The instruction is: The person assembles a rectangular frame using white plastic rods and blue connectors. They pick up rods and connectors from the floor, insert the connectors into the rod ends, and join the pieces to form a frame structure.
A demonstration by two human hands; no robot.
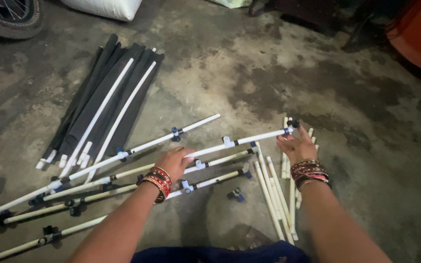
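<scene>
Both hands (pixel 174 159) (pixel 294 144) on white rod (pixel 257 138)

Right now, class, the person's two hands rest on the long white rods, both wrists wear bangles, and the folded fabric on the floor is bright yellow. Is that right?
Not quite. The head view shows the folded fabric is black, not yellow. The rest holds: the left hand and right hand rest on the long white rods, and both wrists wear bangles.
</scene>
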